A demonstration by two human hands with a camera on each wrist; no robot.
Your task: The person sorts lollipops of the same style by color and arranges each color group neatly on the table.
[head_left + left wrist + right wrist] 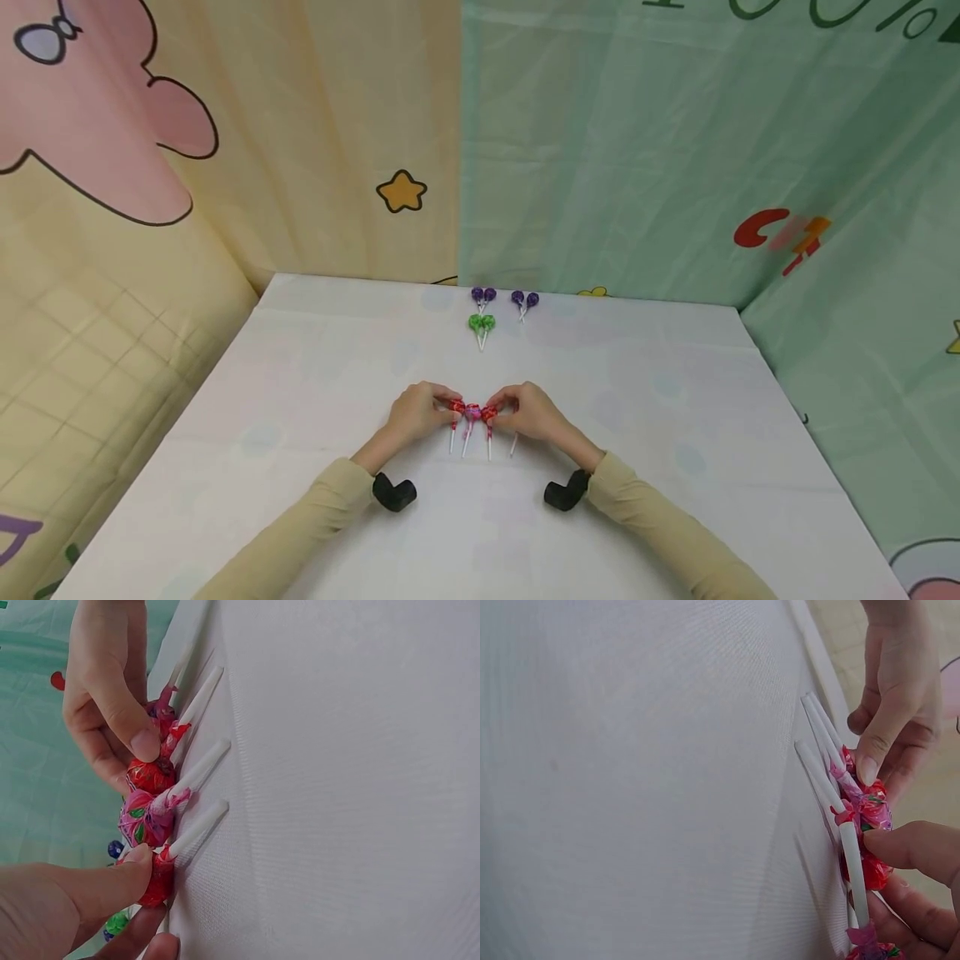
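Several wrapped lollipops lie in a row across the table, their white sticks pointing toward the person. My left hand [415, 413] pinches the ball of the leftmost red lollipop [159, 881] between thumb and fingers. Beside it is a pink lollipop [145, 817], between the two hands. On its other side, a second red lollipop [152, 777] is pinched by my right hand [531, 412], thumb on the wrapper. Another pink-wrapped lollipop [867, 939] lies under the right hand; in the head view the hand hides its ball and only its stick shows.
Farther back on the white table [337, 350] lie a pair of green lollipops [482, 323] and two pairs of purple ones [483, 295], the second purple pair [525, 299] to the right. Printed curtains [360, 125] stand behind the table and along its sides.
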